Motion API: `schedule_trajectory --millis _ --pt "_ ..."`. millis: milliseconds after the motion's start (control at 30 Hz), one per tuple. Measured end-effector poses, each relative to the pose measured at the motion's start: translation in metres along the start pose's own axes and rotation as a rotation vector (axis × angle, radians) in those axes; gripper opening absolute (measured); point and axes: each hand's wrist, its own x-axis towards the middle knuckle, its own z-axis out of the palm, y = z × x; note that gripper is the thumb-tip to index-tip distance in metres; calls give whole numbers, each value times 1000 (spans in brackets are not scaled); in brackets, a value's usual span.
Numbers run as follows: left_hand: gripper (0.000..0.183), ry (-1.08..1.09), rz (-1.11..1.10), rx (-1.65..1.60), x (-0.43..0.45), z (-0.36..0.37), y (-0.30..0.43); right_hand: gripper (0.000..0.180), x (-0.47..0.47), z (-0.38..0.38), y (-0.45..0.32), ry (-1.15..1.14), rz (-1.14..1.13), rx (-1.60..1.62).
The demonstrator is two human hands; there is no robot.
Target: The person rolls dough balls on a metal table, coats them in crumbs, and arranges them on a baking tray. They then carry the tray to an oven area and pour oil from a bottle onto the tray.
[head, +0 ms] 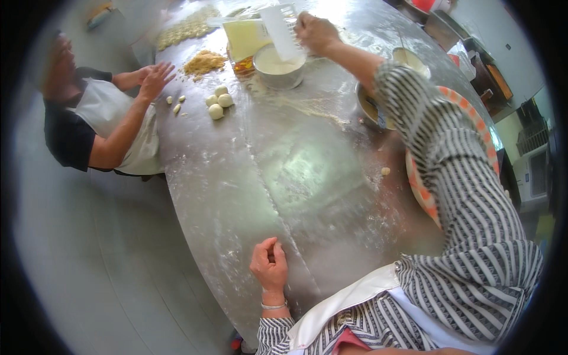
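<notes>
At the far side of the metal table (pixel 213 177), my right hand (pixel 317 34) is at the edge of a flat white plastic sheet, apparently a scraper (pixel 279 33), and seems to grip it. The sheet's lower end overlaps a round metal bowl (pixel 284 81) that holds pale powder, probably flour. Behind the bowl stands a clear plastic container with yellowish contents (pixel 244 40). Near the table's front edge, my left hand (pixel 270 266) rests with curled fingers, thumb close to the forefinger; no object shows in it.
Across the left edge, a person in an apron (pixel 106 120) holds both hands together beside round dough balls (pixel 216 111) and a crumbly brown heap (pixel 204 64). Small dough pieces (pixel 191 26) cover the far left. By my right arm are another bowl (pixel 366 106) and an orange-patterned basin (pixel 421 191).
</notes>
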Motion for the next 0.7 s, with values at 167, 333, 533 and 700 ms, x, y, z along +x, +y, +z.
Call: schedule_trajectory --millis 167,333,533,700 --pt "8 1 -14 39 -1 -3 5 43 6 60 -12 -171 158 -69" --pt "7 21 12 52 -1 -1 6 55 -18 -14 17 18 -6 -27" --pt "13 -5 46 52 -2 10 13 26 -168 -224 82 122 -32 208" --pt "18 34 14 -40 -7 24 18 25 -316 -358 136 171 80 69"
